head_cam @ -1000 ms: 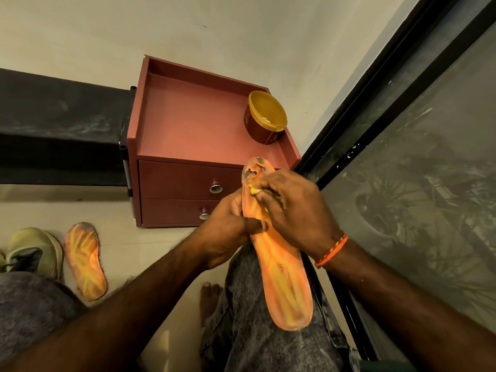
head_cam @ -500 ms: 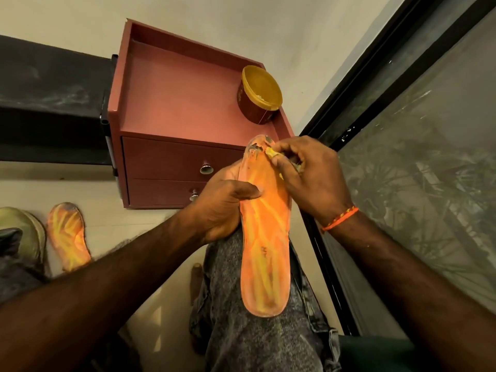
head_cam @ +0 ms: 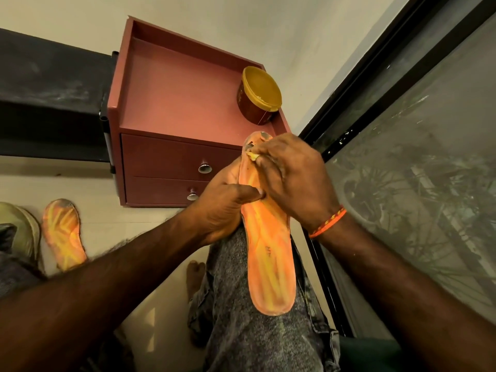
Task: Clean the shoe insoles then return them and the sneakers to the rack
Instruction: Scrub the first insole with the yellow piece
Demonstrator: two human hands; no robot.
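Small unreadable print on insole (head_cam: 268, 253)

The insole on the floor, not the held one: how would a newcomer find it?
Start at the red two-drawer cabinet against the wall. On the pale floor to its lower left lies the orange-and-yellow insole, beside an olive sneaker. Unlike the insole on the knee, no hand touches it.

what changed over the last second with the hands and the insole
The right hand, pinching a small yellow scrap, worked from a little below the toe end up to the worn toe end of the insole. The left hand kept its grip on the insole's left edge, the insole still resting on the knee. The second insole, sneaker and yellow-lidded tub stayed put.
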